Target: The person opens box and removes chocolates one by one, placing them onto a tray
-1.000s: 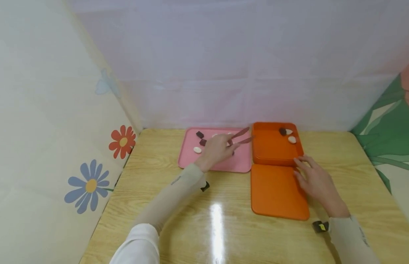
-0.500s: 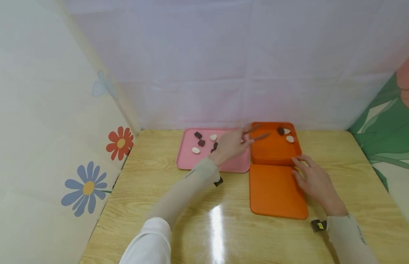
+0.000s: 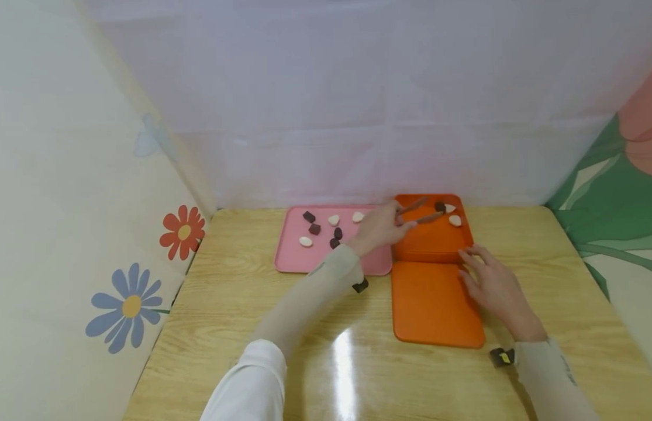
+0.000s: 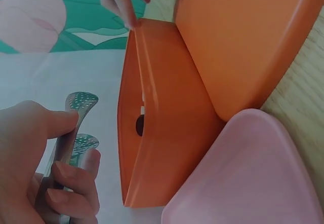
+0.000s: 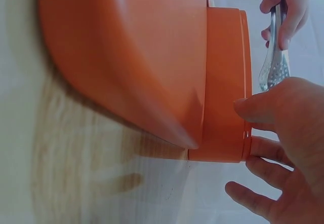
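Observation:
My left hand (image 3: 379,228) grips metal tongs (image 4: 65,148) with perforated tips. The tips stand apart over the orange box (image 3: 428,240), and I see nothing between them. In the box's far right part lie a dark chocolate piece (image 3: 440,207) and two white pieces, one being a white oval piece (image 3: 455,220). My right hand (image 3: 491,283) rests its fingers at the box's front right corner; in the right wrist view its thumb (image 5: 248,107) lies against the rim. The box wall hides most of the contents in the left wrist view.
Left of the box, a pink tray (image 3: 291,263) bears several dark and white pieces, partly hidden by my left hand. A flat orange lid (image 3: 436,304) lies in front of the box on the wooden table (image 3: 241,257). A pale cloth wall (image 3: 304,117) rises behind.
My left hand has carried the tongs rightward from above the pink tray to over the orange box. The right hand stays at the box corner. The head view has shifted slightly.

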A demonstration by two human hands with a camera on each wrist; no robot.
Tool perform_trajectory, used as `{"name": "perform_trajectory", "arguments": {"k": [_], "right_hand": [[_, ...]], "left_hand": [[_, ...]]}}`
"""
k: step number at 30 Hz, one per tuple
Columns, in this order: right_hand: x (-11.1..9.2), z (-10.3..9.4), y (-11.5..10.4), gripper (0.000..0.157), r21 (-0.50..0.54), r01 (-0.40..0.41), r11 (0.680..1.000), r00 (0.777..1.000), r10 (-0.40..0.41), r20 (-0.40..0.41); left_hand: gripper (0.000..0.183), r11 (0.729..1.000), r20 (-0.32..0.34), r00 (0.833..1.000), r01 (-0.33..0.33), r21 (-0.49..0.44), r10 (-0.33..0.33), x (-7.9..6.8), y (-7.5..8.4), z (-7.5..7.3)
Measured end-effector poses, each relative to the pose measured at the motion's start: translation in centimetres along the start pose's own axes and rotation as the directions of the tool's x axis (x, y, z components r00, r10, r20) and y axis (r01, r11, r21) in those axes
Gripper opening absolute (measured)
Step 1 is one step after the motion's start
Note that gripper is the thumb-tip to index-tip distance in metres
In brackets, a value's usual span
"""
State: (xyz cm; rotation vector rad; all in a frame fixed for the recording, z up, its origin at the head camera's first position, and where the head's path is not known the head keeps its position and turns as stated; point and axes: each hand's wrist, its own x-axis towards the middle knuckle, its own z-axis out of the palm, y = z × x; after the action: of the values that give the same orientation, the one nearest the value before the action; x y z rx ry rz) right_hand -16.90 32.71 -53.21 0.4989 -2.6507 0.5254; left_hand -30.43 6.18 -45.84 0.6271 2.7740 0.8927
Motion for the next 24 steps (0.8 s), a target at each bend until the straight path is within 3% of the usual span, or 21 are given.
{"name": "perform_trajectory", "arguments": {"k": [9, 24], "right_hand": [[0.5, -0.1, -0.6, 0.048, -0.007, 0.003, 1.0, 1.0, -0.003, 0.005], [0.1, 0.0, -0.2, 0.047, -0.007, -0.016, 1.0, 1.0, 0.016, 0.013]], "left_hand": [[0.056, 0.996, -0.029, 0.999, -0.026, 0.09, 0.029, 1.0, 0.1, 1.3], [0.051, 0.978, 0.019, 0.998, -0.062, 0.198, 0.059, 3.4, 1.9, 4.0]]}}
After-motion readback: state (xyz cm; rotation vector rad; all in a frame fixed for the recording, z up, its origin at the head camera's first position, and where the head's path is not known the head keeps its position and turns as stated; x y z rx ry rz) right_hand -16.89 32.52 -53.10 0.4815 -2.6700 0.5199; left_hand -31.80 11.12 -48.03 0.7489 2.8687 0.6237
